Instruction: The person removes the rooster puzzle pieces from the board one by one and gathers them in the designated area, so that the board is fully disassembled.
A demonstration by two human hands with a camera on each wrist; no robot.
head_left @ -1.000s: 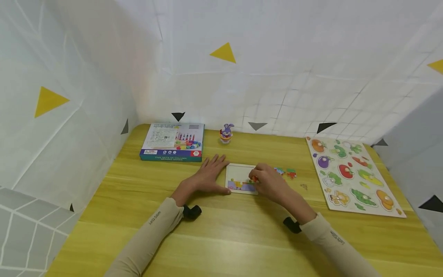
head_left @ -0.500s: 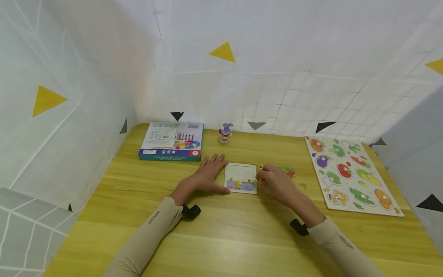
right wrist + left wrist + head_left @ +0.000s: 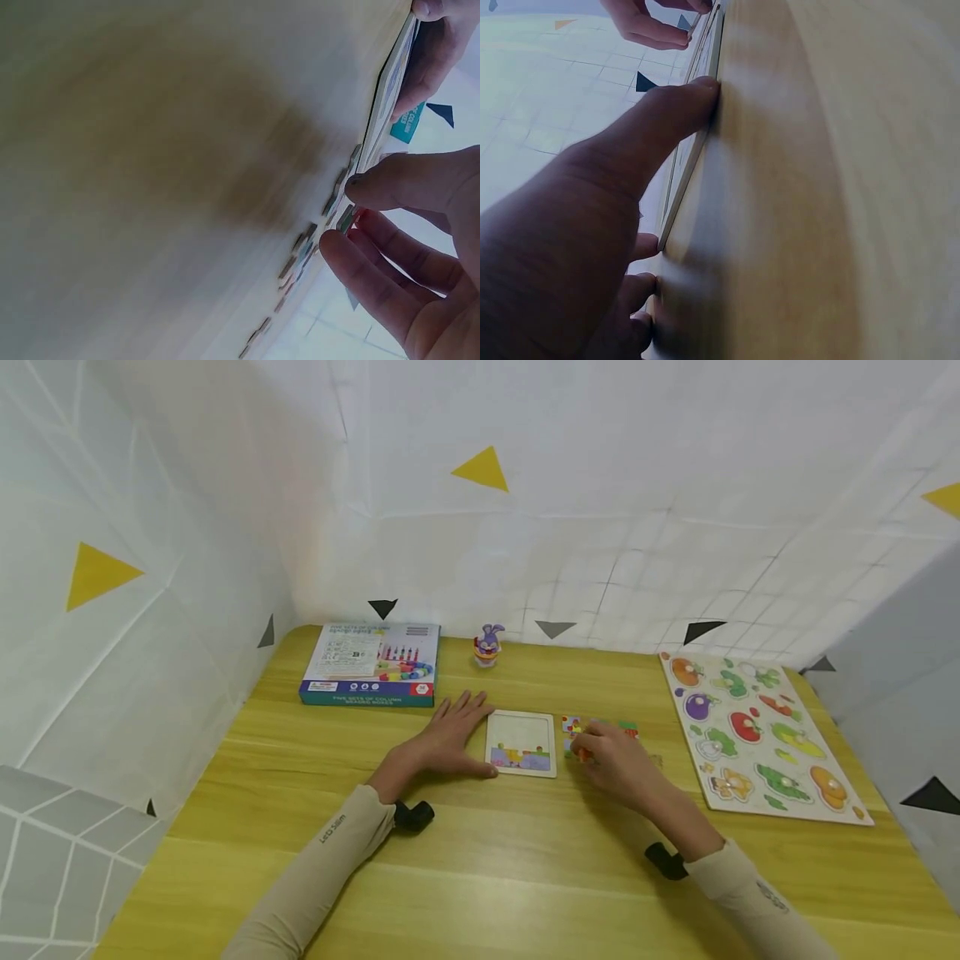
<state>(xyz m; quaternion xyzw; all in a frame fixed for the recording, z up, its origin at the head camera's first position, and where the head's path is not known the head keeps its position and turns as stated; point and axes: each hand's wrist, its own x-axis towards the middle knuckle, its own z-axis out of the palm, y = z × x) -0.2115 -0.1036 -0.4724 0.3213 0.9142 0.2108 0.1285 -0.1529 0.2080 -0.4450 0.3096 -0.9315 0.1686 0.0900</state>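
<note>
A small jigsaw tray point(image 3: 525, 732) lies on the wooden table, its lower part filled with purple and yellow pieces and its upper part bare. My left hand point(image 3: 441, 745) rests spread at the tray's left side; in the left wrist view its thumb point(image 3: 682, 105) touches the edge. Just right of the tray, my right hand point(image 3: 621, 767) pinches a small puzzle piece point(image 3: 346, 219), with red and green showing, between thumb and fingers. Colourful loose puzzle pieces point(image 3: 573, 724) lie around and partly beneath that hand, and several more pieces point(image 3: 298, 251) show edge-on in the right wrist view.
At the back left lies a bead-toy box point(image 3: 408, 687). A purple rabbit toy point(image 3: 487, 646) stands behind the tray. A vegetable peg board point(image 3: 761, 752) lies to the right. White patterned sheeting point(image 3: 637, 527) rises behind the table.
My right hand has moved right, from over the tray to the loose pieces, uncovering the tray's right side. The left hand stays in place against the tray.
</note>
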